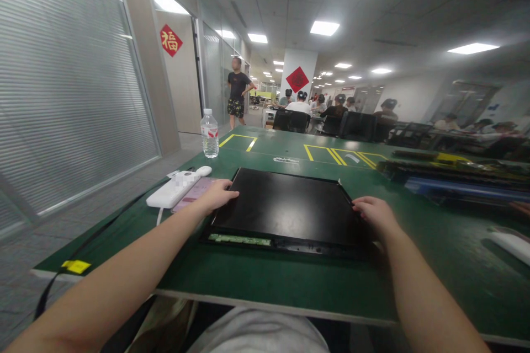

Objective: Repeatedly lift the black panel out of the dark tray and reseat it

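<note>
A black LCD screen panel (285, 204) lies face up on the green table (265, 281) in front of me. Along its near edge runs a black strip with a green circuit board (240, 240). My left hand (218, 195) grips the panel's left edge, thumb on top and the other fingers partly hidden. At the right edge my right hand (376, 214) pinches the frame near its upper corner; some of its fingers are out of sight. Beside my left hand lie a pink phone-like slab (194, 195) and a white power strip (171, 190).
A water bottle (210, 133) stands at the table's far left. Yellow tape (325, 153) marks the far side. Blurred panel parts (439, 187) and a white object (511, 245) are at right. A person (237, 88) stands beyond the table; several others sit further back.
</note>
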Tool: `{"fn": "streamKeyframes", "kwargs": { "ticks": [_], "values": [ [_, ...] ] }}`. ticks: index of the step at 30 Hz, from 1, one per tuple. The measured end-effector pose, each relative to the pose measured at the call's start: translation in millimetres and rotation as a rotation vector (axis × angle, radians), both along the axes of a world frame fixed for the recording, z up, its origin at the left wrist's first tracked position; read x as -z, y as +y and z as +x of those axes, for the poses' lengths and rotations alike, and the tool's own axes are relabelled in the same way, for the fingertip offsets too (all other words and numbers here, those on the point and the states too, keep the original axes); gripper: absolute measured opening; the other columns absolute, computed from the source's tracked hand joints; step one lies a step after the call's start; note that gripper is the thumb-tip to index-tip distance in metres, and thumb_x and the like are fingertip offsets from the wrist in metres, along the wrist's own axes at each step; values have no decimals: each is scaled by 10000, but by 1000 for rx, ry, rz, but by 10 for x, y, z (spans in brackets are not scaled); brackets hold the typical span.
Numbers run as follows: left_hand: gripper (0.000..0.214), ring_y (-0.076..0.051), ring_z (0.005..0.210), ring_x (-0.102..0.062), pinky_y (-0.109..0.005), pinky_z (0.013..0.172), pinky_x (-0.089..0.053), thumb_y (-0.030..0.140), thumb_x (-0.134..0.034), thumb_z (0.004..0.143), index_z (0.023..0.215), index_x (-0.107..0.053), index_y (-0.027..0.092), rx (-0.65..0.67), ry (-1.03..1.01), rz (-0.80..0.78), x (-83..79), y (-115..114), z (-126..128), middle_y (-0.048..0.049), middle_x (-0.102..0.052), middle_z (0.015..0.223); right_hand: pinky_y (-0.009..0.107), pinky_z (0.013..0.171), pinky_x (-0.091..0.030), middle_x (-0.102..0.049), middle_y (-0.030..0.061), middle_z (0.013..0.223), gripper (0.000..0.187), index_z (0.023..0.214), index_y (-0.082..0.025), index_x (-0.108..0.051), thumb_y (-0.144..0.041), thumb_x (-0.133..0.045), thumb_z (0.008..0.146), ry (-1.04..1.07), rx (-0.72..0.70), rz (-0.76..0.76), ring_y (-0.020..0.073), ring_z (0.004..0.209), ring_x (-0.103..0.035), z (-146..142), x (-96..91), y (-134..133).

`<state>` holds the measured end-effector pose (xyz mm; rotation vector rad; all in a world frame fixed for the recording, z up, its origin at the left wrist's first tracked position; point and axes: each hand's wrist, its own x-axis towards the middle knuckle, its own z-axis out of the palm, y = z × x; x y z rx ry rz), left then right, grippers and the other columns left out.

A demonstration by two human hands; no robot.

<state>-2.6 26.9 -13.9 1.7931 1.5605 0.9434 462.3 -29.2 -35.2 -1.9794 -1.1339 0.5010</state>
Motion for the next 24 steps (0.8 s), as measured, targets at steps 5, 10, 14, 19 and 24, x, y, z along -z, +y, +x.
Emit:
{"fn": "streamKeyframes", "kwargs": {
  "ticks": [5,10,14,19,24],
  "values": [
    [120,-299,934,-671,-323,755,-515,311,-681,641,711,-661,215,10,36,11,24,13,-8,-57,-730,844,250,522,-451,-746,72,805,258,870,-177,-736,-246,-577,678,16,-13,18,139,565,-575,6,2,-1],
    [153,-306,910,-683,-336,731,-526,302,-707,620,734,-648,219,1,6,-21,42,20,-8,-61,-736,841,253,510,-450,-751,87,807,238,845,-170,-729,-282,-591,687,33,1,27,132,542,-560,-10,-10,-10],
    [171,-305,895,-684,-330,721,-525,319,-718,613,725,-642,215,-2,10,-36,57,21,0,-59,-726,817,251,490,-444,-752,100,800,227,819,-164,-714,-322,-598,704,68,1,55,132,529,-553,-10,-1,-8],
    [156,-291,1015,-655,-325,827,-513,311,-658,671,774,-659,194,-1,149,-4,56,35,7,-77,-727,981,240,483,-431,-750,93,775,205,800,-160,-709,-304,-618,686,119,32,57,125,523,-544,-27,-14,-14],
    [168,-291,1089,-624,-332,908,-488,310,-643,707,811,-684,184,8,287,43,44,37,5,-94,-712,1085,246,477,-425,-749,89,763,199,782,-166,-709,-299,-605,677,134,29,79,129,519,-534,-36,-24,-24]
  ]
}}
